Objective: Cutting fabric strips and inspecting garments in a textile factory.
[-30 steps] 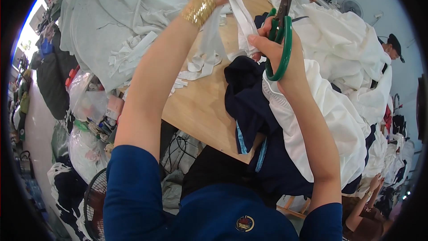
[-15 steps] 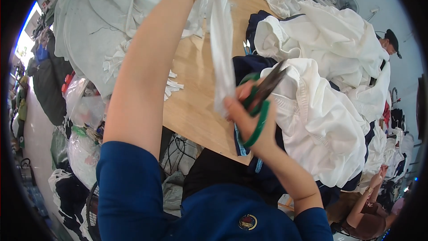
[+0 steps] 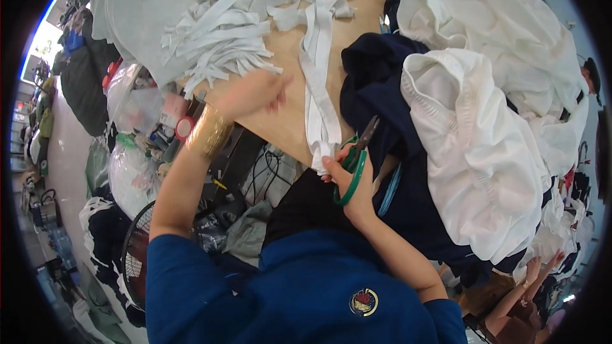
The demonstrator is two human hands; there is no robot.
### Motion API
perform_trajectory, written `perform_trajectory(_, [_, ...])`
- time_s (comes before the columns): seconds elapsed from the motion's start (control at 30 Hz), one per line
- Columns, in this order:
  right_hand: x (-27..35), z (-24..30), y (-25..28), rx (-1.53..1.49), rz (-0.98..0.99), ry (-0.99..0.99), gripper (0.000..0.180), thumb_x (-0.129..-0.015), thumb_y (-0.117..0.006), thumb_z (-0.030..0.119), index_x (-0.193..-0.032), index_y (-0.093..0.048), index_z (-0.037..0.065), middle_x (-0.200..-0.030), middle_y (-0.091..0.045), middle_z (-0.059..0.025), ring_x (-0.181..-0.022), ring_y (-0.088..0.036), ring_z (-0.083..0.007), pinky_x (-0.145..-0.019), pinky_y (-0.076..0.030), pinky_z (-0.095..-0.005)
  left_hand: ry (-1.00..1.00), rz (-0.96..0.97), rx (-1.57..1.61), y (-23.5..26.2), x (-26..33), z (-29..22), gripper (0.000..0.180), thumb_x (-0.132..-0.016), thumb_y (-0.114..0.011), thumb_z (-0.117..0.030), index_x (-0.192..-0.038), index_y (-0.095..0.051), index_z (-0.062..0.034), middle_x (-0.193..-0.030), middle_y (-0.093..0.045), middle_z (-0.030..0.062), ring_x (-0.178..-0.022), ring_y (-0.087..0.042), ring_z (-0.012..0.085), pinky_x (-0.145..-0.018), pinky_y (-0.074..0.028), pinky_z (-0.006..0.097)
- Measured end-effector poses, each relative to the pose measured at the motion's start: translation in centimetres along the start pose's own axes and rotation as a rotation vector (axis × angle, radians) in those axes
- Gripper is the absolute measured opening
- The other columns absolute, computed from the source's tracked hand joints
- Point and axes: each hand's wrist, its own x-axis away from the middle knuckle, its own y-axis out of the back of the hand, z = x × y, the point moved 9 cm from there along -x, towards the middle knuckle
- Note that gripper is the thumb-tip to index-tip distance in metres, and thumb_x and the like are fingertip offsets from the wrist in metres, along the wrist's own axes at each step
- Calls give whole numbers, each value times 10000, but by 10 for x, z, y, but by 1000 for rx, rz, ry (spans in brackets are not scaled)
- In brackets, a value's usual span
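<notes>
Surface: wooden table (image 3: 290, 111), crowded with cloth, and we look down on it from above.
Done so far: we judge the cutting well along; a heap of cut white fabric strips (image 3: 217, 44) lies at the table's far left, beside a grey-white sheet of cloth (image 3: 146, 6).
Strip in hand: one long white fabric strip (image 3: 319, 83) lies flat on the wood, its near end at the table's near edge, touching our right hand (image 3: 349, 181).
Long axis: the strip runs from the near edge away toward the far side, leaning a little left (the fisheye bends it).
Right hand: fingers curled through the green-handled scissors (image 3: 354, 162); blades close together, tips pointing up and away to the right.
Left hand (image 3: 252, 92): blurred, fingers spread and grasping nothing, hovering over the wood just left of the strip.
Left to do: we judge plenty, since white garments (image 3: 478, 146) and navy garments (image 3: 376, 83) lie uncut on the right.
</notes>
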Motion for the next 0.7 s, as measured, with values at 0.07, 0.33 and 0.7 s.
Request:
perform_trajectory(0.07, [4,-7,2,37,30,13,264,-768,-629,-17,-858,-396,68,-730,-479,-21,-570,-520,-98,-522,-475,-233,207,381,405,-69,44,21,517,-933,-346,-431,-924,-584,28,-675,-626,120,-581,-619,191,-624,-520,299])
perform_trajectory(0.33, [33,-24,-2,340,199,149,258,-791,-618,-8,-845,-375,58,-737,-495,-20,-619,-518,-76,-550,-449,-208,80,291,1625,-164,64,7,504,-958,-300,-421,-1264,-382,-29,-1090,-563,138,-998,-552,201,-876,-455,343])
perform_trajectory(0.7, [36,-27,19,441,94,112,257,-792,-635,26,-832,-381,37,-700,-533,-47,-585,-544,-92,-535,-455,-221,99,303,1823,-135,27,-18,441,-963,-345,-321,-1265,-384,-1,-1081,-559,97,-980,-553,198,-902,-445,379])
